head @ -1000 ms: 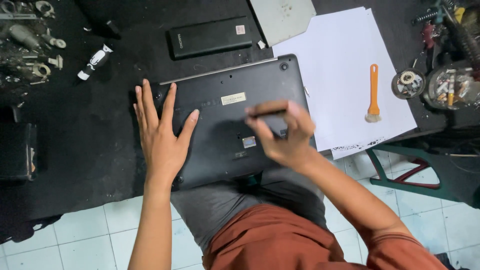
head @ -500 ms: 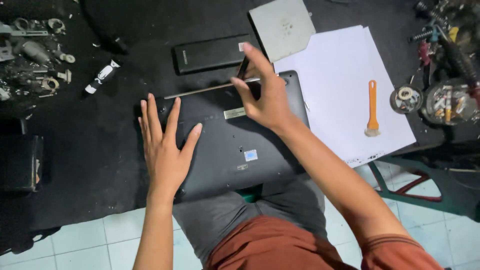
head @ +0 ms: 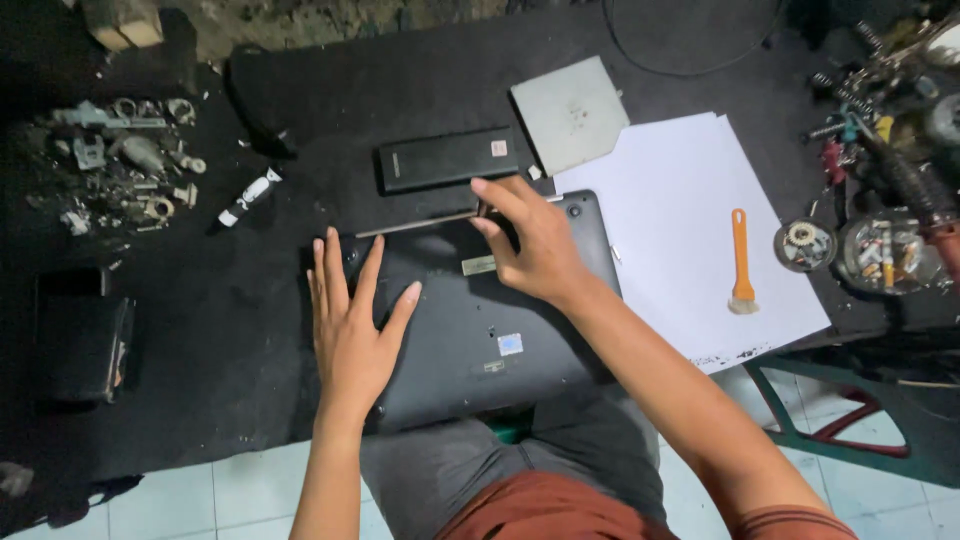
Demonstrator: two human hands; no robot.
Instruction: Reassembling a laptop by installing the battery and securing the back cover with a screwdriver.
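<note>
A dark laptop [head: 480, 320] lies upside down on the black table [head: 200, 330], its near edge overhanging the table towards the person's lap at 6 o'clock. The left hand [head: 350, 335] rests flat on the laptop's left half, palm down, fingers [head: 330, 270] spread and pointing towards 12 o'clock. The right hand [head: 535, 245] reaches in from 5 o'clock to the laptop's far edge; its index finger stretches out towards 10 o'clock while thumb and the other fingers curl at a small dark part by the hinge strip [head: 420, 224]. Whether they pinch it or only touch it cannot be told.

Just beyond the laptop, at 12 o'clock, lies a long black battery pack [head: 445, 160], apart from the right hand. At 1 o'clock from it sits a grey square plate [head: 570, 112], its corner lying on white sheets of paper [head: 680, 240] that spread out at 3 o'clock of the laptop. An orange-handled brush [head: 741, 260] lies on the paper, bristles towards 6 o'clock. Further towards 3 o'clock stand two round containers of small parts [head: 885, 255] and a clutter of tools [head: 880, 110]. At 10 o'clock lies a small black-and-white tube [head: 250, 197], and past it a heap of metal scraps [head: 125, 160]. A black box [head: 80, 335] sits at 9 o'clock, well apart from the left hand.
</note>
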